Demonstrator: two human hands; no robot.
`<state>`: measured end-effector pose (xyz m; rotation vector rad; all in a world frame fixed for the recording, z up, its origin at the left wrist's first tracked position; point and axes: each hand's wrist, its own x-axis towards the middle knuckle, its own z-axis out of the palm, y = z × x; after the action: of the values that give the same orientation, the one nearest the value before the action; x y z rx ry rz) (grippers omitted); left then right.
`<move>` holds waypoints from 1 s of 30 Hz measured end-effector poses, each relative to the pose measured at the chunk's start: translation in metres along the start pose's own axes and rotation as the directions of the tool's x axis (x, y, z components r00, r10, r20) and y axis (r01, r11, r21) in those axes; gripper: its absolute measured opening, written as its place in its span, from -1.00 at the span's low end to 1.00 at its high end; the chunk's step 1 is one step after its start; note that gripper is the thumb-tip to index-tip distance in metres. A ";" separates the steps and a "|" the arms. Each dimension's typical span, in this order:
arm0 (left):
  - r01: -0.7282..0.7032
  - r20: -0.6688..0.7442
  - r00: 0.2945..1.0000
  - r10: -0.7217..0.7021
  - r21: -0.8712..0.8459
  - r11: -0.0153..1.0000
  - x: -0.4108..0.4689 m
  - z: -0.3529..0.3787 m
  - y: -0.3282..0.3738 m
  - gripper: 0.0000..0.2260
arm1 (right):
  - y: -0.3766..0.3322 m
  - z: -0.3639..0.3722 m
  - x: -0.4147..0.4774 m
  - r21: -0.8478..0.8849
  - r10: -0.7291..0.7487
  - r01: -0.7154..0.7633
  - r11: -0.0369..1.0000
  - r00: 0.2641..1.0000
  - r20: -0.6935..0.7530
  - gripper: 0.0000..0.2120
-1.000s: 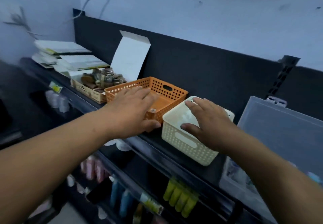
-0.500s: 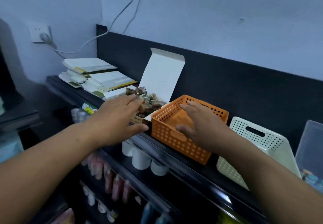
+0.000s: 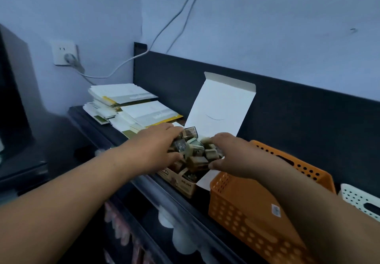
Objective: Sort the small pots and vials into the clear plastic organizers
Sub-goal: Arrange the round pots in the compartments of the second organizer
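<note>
Cup the small pots (image 3: pixel 195 153) heaped in the cardboard box (image 3: pixel 182 181), on the shelf (image 3: pixel 86 117) left of the orange basket (image 3: pixel 236 208), between left hand (image 3: pixel 156 150) and right hand (image 3: pixel 232 156), both spread, apart, flanking the heap; lift few, avoid spills.

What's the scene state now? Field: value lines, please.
left hand: open, fingers on small packets
right hand: open, touching the same pile
cardboard box: heaped full, lid up
orange basket: right of the box
white basket: far right, partly cut off
clear organizers: not in view
</note>
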<state>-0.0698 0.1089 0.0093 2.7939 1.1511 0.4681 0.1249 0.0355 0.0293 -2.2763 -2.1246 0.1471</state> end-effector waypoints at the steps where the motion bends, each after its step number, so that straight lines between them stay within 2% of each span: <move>1: -0.014 0.007 1.000 0.014 -0.024 1.000 0.011 0.007 -0.003 -0.45 | 0.001 0.002 0.009 -0.003 0.015 -0.015 1.000 1.000 0.020 -0.33; 7: -0.115 0.108 0.986 0.130 -0.133 0.984 0.066 0.035 -0.008 -0.67 | 0.003 0.008 0.042 -0.046 0.063 -0.059 0.997 0.994 0.089 -0.50; 12: -0.233 0.204 0.945 0.255 -0.129 0.964 0.093 0.048 -0.016 -0.75 | -0.001 0.018 0.062 -0.138 0.140 -0.121 0.983 0.980 0.140 -0.87; 14: -0.261 0.207 0.935 0.288 -0.148 0.954 0.098 0.049 -0.019 -0.73 | -0.002 0.022 0.067 -0.124 0.178 -0.161 0.979 0.974 0.138 -0.94; 17: -0.318 0.168 0.920 0.355 -0.210 0.925 0.103 0.047 -0.022 -0.75 | -0.004 0.023 0.068 -0.052 0.252 -0.249 0.967 0.964 0.085 -0.90; 20: -0.309 0.121 0.927 0.355 -0.292 0.905 0.107 0.041 -0.028 -0.76 | -0.007 0.015 0.060 0.056 0.346 -0.345 0.937 0.938 -0.019 -0.82; 23: -0.262 0.081 0.942 0.327 -0.434 0.862 0.112 0.033 -0.029 -0.78 | -0.011 0.004 0.042 0.243 0.459 -0.413 0.878 0.871 -0.174 -0.71; 26: -0.200 0.087 0.937 0.339 -0.662 0.723 0.112 0.023 -0.022 -0.83 | -0.018 -0.001 0.016 0.427 0.571 -0.434 0.793 0.773 -0.275 -0.63; 30: -0.182 0.084 0.906 0.415 -0.808 0.561 0.100 0.013 0.005 -0.82 | -0.028 -0.001 -0.024 0.599 0.711 -0.444 0.666 0.620 -0.331 -0.62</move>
<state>0.0044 0.1753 0.0231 2.1261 0.2468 0.4508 0.0951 0.0134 0.0341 -2.2456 -0.8612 0.0029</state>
